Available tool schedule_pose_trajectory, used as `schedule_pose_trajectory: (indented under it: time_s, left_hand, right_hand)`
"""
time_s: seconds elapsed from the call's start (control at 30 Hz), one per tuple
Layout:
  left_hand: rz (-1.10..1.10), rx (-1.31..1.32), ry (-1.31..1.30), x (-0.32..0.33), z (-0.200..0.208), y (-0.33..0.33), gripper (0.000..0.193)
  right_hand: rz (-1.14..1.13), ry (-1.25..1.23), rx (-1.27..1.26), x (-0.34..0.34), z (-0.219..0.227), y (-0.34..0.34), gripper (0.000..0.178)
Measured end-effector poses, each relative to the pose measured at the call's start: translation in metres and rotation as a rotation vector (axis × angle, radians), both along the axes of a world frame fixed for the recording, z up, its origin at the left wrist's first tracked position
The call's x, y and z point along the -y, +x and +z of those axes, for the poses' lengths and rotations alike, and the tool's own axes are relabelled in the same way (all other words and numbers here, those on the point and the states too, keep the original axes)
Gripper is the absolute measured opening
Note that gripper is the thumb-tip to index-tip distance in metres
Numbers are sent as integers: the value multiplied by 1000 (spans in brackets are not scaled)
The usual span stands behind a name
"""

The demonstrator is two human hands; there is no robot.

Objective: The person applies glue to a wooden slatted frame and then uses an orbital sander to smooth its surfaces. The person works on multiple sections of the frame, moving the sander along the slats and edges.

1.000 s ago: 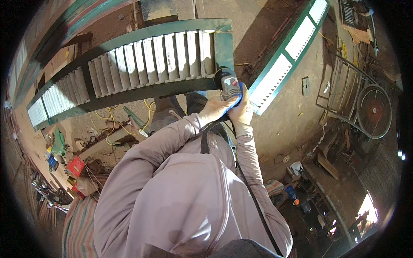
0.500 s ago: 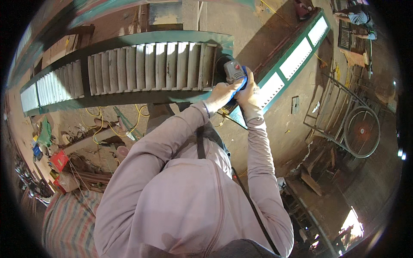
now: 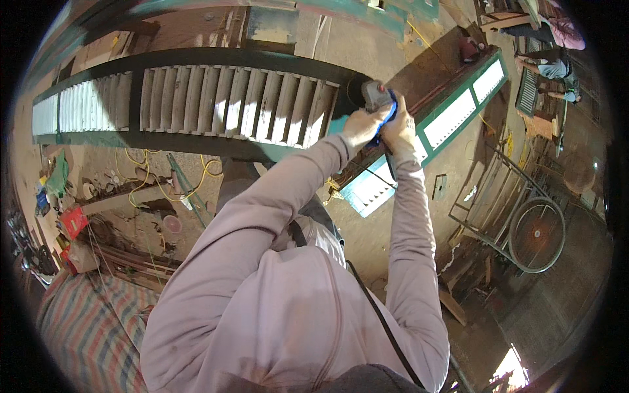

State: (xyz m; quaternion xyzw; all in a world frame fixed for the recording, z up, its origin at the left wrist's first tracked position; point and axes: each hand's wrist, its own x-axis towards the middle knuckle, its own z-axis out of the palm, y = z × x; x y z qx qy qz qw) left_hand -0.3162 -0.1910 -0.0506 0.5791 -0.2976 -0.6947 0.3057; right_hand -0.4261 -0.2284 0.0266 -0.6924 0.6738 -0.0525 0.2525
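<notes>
Both my hands are closed around a grey-and-blue angle grinder [image 3: 375, 98] with a red button on top. My left hand [image 3: 362, 127] wraps its near left side. My right hand [image 3: 398, 130] grips the blue body from the right. The tool's head is over the right end of a long green louvred shutter [image 3: 216, 149], just beyond its last slat. The grinder hides the contact point, so I cannot tell if it touches the wood. Pale wooden slats [image 3: 239, 105] fill the shutter's openings.
A second green louvred shutter [image 3: 441, 136] slants away at the right. Yellow cable [image 3: 204, 177] lies on the ground at the left. A cart with a spoked wheel [image 3: 536, 234] stands at the right. Striped sheeting [image 3: 92, 327] lies lower left. People [image 3: 557, 69] are at the far right.
My hands and the grinder have shifted right and slightly away, toward the shutter's right end. The whole view has turned a little, and more of the people at the far right shows.
</notes>
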Motion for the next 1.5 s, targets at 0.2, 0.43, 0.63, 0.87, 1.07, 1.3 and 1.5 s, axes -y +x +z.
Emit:
schedule_pose_trajectory:
  time_s: [0.2,0.43,0.63,0.87,1.07,1.3,1.5]
  left_hand:
    - [187,-117,146,-59,26,-12,73]
    - [200,-92,12,-36,20,4,75]
    - [279,-278,136,5,18,-2,77]
    - [211,-137,-18,-24,2,-23,83]
    - [9,-47,147,-98,3,-33,64]
    - [198,-142,-43,-83,18,-31,67]
    - [305,-363,81,-12,-3,-38,66]
  right_hand:
    - [13,143,-22,-41,2,-7,65]
    - [127,138,-41,-4,-2,7,70]
    - [64,126,-45,27,1,6,68]
    - [-6,101,-24,-8,3,-4,59]
    - [29,124,53,-77,-11,-26,60]
    - [62,81,66,-61,-4,-28,61]
    - [48,58,1,3,0,-18,64]
